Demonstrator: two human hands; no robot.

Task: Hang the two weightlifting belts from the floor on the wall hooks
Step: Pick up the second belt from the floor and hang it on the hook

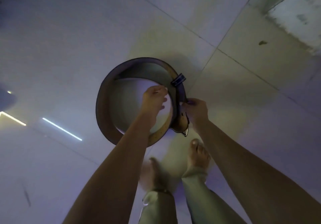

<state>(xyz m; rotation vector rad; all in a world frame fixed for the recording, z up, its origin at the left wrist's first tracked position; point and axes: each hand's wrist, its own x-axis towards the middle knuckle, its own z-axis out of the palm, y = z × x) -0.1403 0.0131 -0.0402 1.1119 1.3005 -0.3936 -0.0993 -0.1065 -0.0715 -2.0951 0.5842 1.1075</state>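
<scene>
A dark leather weightlifting belt (104, 105) with a tan inner face forms a closed ring over the pale tiled floor, near the middle of the head view. Its metal buckle (185, 132) hangs at the lower right, and a dark keeper loop (178, 80) wraps the strap at the upper right. My left hand (153, 100) reaches inside the ring, fingers curled toward the inner strap. My right hand (197, 111) pinches the strap's outer side just above the buckle. No second belt and no wall hooks are in view.
My two bare feet (198, 156) stand on the glossy tiles just below the belt. A rough white wall base (298, 15) runs along the upper right. Ceiling lights reflect off the floor (62, 129) at the left.
</scene>
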